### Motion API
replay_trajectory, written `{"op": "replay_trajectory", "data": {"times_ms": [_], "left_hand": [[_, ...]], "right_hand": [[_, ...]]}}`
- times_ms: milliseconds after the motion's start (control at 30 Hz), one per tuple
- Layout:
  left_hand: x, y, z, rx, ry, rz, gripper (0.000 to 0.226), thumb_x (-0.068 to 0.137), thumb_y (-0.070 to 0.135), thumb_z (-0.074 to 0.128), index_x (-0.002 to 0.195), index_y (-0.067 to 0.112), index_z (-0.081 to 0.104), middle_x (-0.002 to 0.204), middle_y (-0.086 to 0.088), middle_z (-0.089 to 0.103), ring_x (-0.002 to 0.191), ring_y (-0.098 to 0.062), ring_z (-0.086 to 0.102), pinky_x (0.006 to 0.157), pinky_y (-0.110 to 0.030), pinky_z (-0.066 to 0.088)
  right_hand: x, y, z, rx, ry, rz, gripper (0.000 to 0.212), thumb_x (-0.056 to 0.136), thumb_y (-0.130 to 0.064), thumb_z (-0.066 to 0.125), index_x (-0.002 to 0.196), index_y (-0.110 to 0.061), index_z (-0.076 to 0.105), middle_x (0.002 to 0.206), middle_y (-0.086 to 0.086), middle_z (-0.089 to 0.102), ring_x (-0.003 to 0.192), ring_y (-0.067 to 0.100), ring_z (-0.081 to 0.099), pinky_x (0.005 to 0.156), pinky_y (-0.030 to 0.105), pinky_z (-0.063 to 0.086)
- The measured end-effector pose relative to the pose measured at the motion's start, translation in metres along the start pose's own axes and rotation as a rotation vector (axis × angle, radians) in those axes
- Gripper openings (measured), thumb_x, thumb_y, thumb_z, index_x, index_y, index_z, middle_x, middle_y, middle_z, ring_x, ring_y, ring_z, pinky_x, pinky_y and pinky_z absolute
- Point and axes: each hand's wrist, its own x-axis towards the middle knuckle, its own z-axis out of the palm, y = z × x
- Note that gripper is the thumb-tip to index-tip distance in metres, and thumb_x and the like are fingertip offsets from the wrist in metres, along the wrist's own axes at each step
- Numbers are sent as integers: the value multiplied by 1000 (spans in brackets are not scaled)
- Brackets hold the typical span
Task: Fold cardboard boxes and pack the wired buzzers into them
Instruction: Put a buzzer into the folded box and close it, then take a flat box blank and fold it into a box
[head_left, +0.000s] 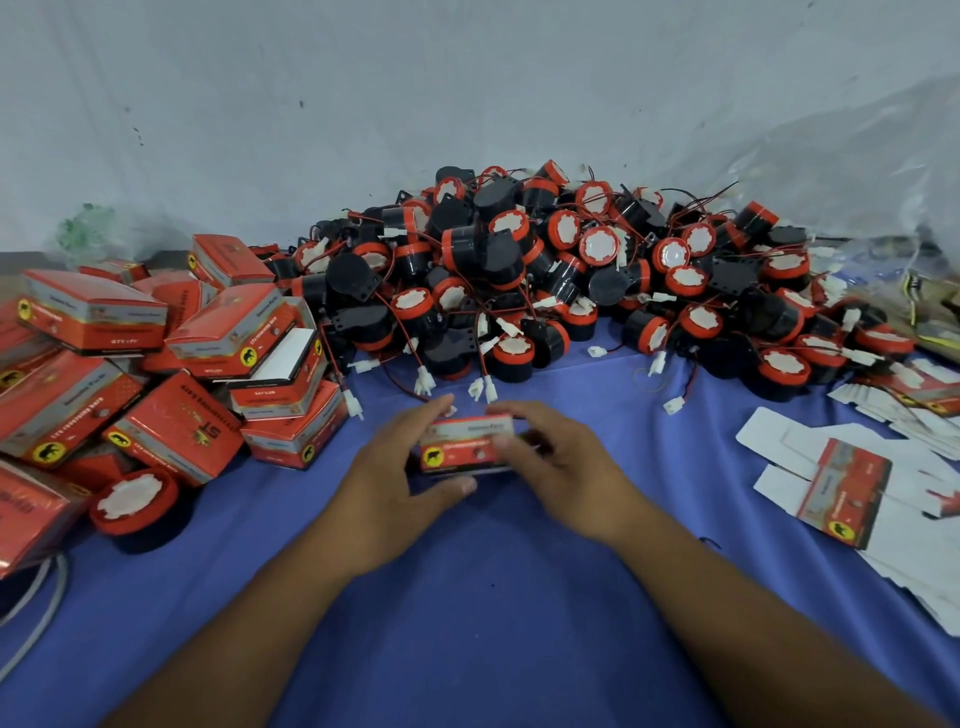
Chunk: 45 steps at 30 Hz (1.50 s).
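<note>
Two hands close on one small box (464, 448) at the middle of the cloth (467, 613). The left hand (397, 470) clamps its left end, thumb along the near edge and fingers curled over the far side. The right hand (563, 462) grips the right end, fingers bent over the top. Held from both ends like this, the box is probably being squared up or having an end flap tucked in. Whether a buzzer is already inside cannot be told, as the faces that show are shut.

Just beyond the hands lies the heap of buzzers (550, 275), black and red with thin wires and white plugs trailing toward the box, near enough to pick from without leaning. To the left the folded boxes (156, 364) are stacked loosely, most shut so their contents are hidden; one shows a white inner flap. A loose buzzer (134, 503) sits just in front of that stack. To the right, flat blanks (841, 486) lie spread out and unfolded, holding nothing. Supply sits on one side and finished work on the other, which keeps the middle for folding.
</note>
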Motion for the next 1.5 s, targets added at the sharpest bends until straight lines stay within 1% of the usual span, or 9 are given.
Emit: {"op": "replay_trajectory", "data": {"times_ms": [133, 300, 467, 633, 833, 1000, 1200, 1333, 1500], "left_hand": [[-1, 0, 4, 47, -24, -9, 63, 83, 47, 71, 139, 38, 42, 125, 25, 56, 111, 1, 56, 93, -21, 50], [-2, 1, 1, -118, 13, -66, 64, 82, 48, 66, 138, 35, 39, 121, 19, 61, 103, -7, 64, 87, -32, 55], [3, 0, 3, -89, 170, -134, 60, 93, 33, 65, 139, 43, 27, 121, 28, 55, 81, -5, 61, 68, -16, 50], [6, -7, -2, -142, 264, -236, 40, 98, 20, 60, 131, 35, 44, 107, 17, 62, 76, -7, 61, 63, -21, 51], [7, -7, -1, -59, 257, -222, 12, 95, 14, 57, 85, 19, 61, 68, 11, 56, 61, 5, 53, 59, -10, 36], [5, -7, -7, -4, 218, -226, 39, 90, 3, 59, 69, 34, 48, 66, 15, 52, 61, 8, 54, 61, -8, 41], [4, -7, -3, -75, 208, -107, 9, 97, 14, 57, 94, 14, 66, 83, -1, 67, 75, -14, 59, 71, -32, 48], [3, -8, -2, -116, 200, -117, 9, 98, 18, 58, 95, 17, 67, 82, -4, 67, 74, -19, 60, 71, -37, 49], [4, -7, -2, -161, 194, -160, 12, 98, 22, 59, 94, 31, 64, 83, 0, 67, 74, -16, 60, 69, -32, 50]], "right_hand": [[2, 2, -11, 181, 1, 102, 18, 101, -46, 50, 112, -42, 64, 97, -23, 70, 80, -3, 63, 69, 13, 48], [3, 3, -8, 211, -93, 122, 40, 81, -54, 74, 117, -39, 62, 108, 2, 71, 96, 40, 64, 83, 57, 54], [8, -3, -1, 297, 185, 231, 36, 79, -53, 76, 102, -27, 64, 92, -6, 71, 64, 15, 67, 53, 25, 51], [49, -45, 22, 346, 325, 204, 39, 86, -41, 75, 107, -12, 58, 96, 15, 65, 64, 20, 66, 53, 34, 57], [125, -127, 80, 352, 169, 14, 29, 90, -34, 73, 115, -39, 58, 96, -23, 62, 90, 0, 64, 82, 35, 58], [130, -130, 104, 275, -85, -13, 30, 98, -25, 64, 126, -32, 63, 114, -3, 69, 99, 3, 67, 82, 31, 57], [75, -41, 5, -363, 119, 203, 21, 92, -17, 70, 107, -4, 71, 112, 12, 70, 103, 30, 64, 90, 41, 51], [21, 20, -116, -871, 81, 706, 62, 83, -42, 75, 135, -13, 56, 131, 17, 58, 119, 37, 54, 97, 44, 46], [-47, 74, -180, -793, -36, 1008, 91, 78, -59, 75, 146, -7, 46, 146, 19, 50, 131, 37, 49, 109, 46, 39]]}}
